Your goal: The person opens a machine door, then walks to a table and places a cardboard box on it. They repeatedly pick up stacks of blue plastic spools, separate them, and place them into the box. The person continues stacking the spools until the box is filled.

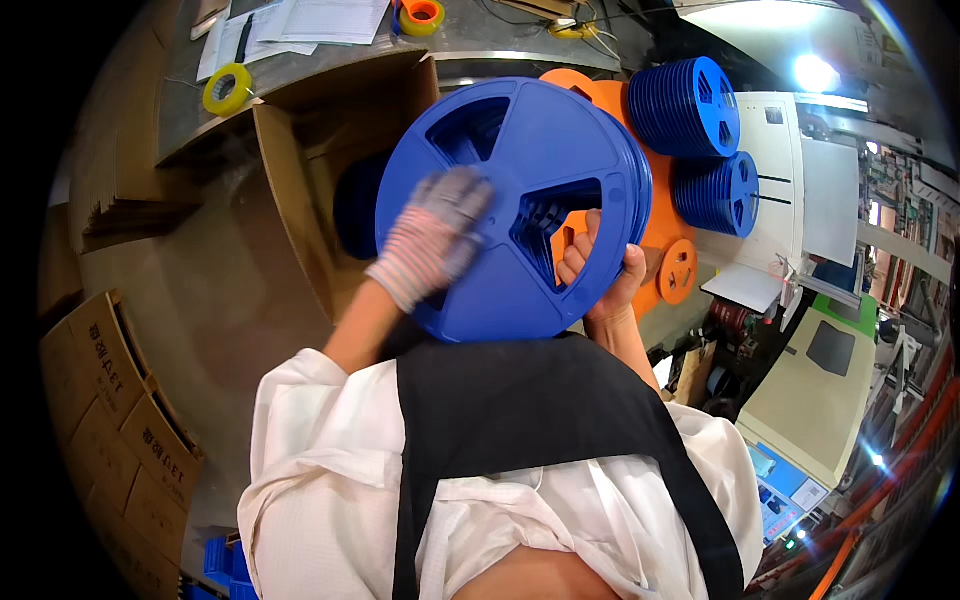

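A stack of large blue plastic reels (pixel 545 110) is held up in front of my chest, its round face with cut-out windows turned up toward me. My left hand (pixel 440 225), in a grey and pink striped glove, lies on the face left of the hub, slightly blurred, its fingers stretched out. My bare right hand (pixel 612 275) grips the right rim, fingers curled through a window and thumb outside. Behind the stack's left side stands an open cardboard box (pixel 290 190) with a dark blue round thing (pixel 355 205) in it, mostly hidden.
Two more stacks of blue reels, an upper one (pixel 680 105) and a lower one (pixel 712 195), stand by an orange surface (pixel 655 225) at right. Tape rolls (pixel 228 90) and papers (pixel 325 20) lie on the metal table (pixel 470 45). Closed cartons (pixel 110 400) are piled at left; a machine (pixel 815 390) stands right.
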A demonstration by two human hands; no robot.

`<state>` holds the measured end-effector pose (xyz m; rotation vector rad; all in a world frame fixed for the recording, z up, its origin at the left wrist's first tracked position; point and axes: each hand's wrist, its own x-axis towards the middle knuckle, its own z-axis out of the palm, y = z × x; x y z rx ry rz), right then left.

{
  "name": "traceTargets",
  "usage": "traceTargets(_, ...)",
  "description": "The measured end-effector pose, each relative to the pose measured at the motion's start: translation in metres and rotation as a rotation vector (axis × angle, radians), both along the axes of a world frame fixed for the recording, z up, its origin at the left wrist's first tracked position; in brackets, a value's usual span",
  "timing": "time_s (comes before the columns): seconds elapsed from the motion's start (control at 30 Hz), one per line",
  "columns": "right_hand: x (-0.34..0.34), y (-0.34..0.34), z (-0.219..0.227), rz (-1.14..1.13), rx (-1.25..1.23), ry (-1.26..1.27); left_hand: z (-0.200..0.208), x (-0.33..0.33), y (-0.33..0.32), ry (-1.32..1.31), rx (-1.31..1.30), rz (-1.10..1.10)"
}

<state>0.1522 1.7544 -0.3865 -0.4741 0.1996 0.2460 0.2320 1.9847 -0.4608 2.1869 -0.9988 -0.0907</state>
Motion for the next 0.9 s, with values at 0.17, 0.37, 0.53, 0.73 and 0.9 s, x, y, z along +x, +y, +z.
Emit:
traceTargets(0.17,0.009,-0.013,0.006,-0.112,-0.052,0.002,-0.037,-0.007,0.073,0.014,0.042,-0.088)
traceTargets(0.37,0.035,-0.019,0.013,-0.099,0.021,0.008,-0.014,-0.016,0.063,0.016,0.067,-0.218)
traceTargets(0.53,0.057,-0.012,0.025,-0.088,-0.179,0.109,-0.015,-0.024,0.068,0.076,0.081,-0.245)
traceTargets(0.73,0.057,-0.011,0.036,-0.166,-0.552,0.283,-0.012,-0.055,0.097,1.047,-0.651,0.238)
traceTargets(0.9,0.037,-0.028,0.022,-0.214,-0.558,0.295,-0.017,-0.062,0.124,1.510,-1.261,0.446)
